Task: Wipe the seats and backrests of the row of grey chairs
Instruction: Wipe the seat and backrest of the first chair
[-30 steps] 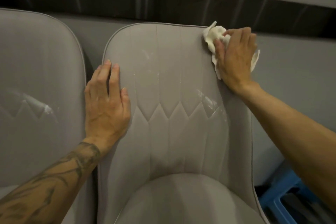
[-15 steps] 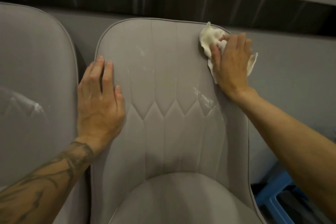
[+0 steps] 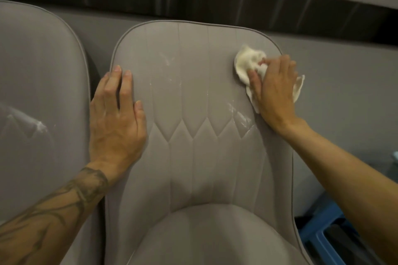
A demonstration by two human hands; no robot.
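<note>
A grey padded chair fills the middle, with its backrest (image 3: 193, 84) upright and its seat (image 3: 206, 236) below. Wet streaks and white smears mark the backrest's stitched panels. My right hand (image 3: 273, 90) holds a bunched white cloth (image 3: 247, 64) and presses it against the backrest's upper right part, fingers bent over it. My left hand (image 3: 116, 118) lies flat on the backrest's left edge with straight fingers. A second grey chair (image 3: 38, 97) stands close on the left, with a white smear on its backrest.
A grey wall (image 3: 344, 97) with a dark band along its top runs behind the chairs. A blue stool or frame (image 3: 318, 232) stands on the floor at the lower right, beside the middle chair.
My right hand has slid the cloth down from the backrest's top right corner onto its upper right face. My left hand stays on the left edge.
</note>
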